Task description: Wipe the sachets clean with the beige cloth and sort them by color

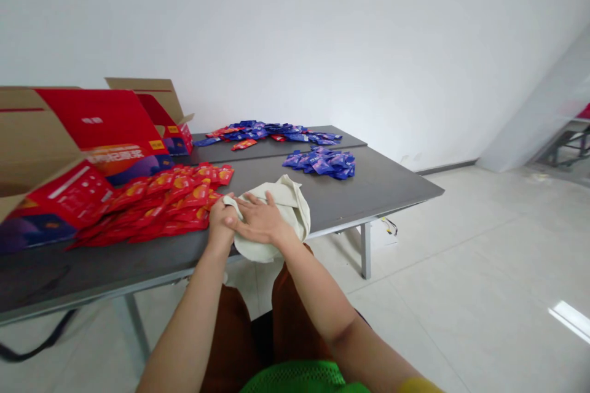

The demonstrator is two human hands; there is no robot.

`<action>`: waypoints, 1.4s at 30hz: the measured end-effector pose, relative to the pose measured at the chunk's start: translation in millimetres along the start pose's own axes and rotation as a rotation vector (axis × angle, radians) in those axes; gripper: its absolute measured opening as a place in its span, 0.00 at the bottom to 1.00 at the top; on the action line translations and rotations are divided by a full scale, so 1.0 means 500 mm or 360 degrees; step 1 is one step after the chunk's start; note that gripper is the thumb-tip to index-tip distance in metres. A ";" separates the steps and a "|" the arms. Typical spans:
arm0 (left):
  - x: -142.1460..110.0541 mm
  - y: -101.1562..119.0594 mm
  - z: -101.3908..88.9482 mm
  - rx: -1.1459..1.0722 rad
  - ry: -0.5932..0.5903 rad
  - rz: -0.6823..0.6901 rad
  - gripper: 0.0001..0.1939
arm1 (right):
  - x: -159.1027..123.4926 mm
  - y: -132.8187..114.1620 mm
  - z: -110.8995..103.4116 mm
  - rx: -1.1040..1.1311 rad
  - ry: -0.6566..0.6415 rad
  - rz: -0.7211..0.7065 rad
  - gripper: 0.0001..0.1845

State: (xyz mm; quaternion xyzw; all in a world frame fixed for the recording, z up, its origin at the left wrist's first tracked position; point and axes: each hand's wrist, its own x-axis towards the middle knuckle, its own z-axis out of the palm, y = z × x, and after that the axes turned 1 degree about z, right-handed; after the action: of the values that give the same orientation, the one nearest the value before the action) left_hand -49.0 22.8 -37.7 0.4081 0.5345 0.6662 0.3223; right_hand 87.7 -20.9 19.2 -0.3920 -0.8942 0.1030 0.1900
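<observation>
A cream cloth [295,206], folded and creased, lies at the front edge of the grey table and hangs partly over it. My left hand [221,221] is closed at the cloth's left end, its fingers mostly hidden. Flat across the top of the cloth rests my right hand [260,221], fingers stretched toward the left hand and thumb apart. Just left of my hands is a heap of red sachets [170,199].
Open red printed cartons [124,129] stand on the left of the table [378,181]. Blue-purple sachets [322,163] form a pile farther back, and a mixed row of blue and red sachets [258,131] lies near the white wall.
</observation>
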 end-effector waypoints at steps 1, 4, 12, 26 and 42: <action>-0.005 0.005 0.001 -0.0047 -0.0007 -0.0013 0.22 | 0.000 -0.001 0.001 0.0013 0.0016 0.0014 0.36; -0.023 0.022 0.002 -0.0122 -0.0090 -0.0042 0.24 | -0.016 0.007 0.000 0.0045 0.0118 0.0127 0.34; -0.053 0.078 0.008 -0.0145 -0.0261 -0.0309 0.20 | -0.079 0.065 -0.024 -0.0095 0.0136 0.0187 0.39; -0.049 0.106 -0.004 -0.0523 -0.0268 -0.0491 0.12 | -0.036 0.002 0.025 -0.0211 0.0597 0.0645 0.16; -0.065 0.093 0.004 -0.0422 -0.0426 -0.0255 0.24 | 0.025 0.035 -0.014 0.0053 0.0445 0.0890 0.44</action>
State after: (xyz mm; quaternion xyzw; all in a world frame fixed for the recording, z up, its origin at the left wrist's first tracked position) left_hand -31.9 -14.8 1.5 0.4033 0.4254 0.6428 0.4932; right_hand 94.7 0.4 22.9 -0.6299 -0.7151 0.1111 0.2819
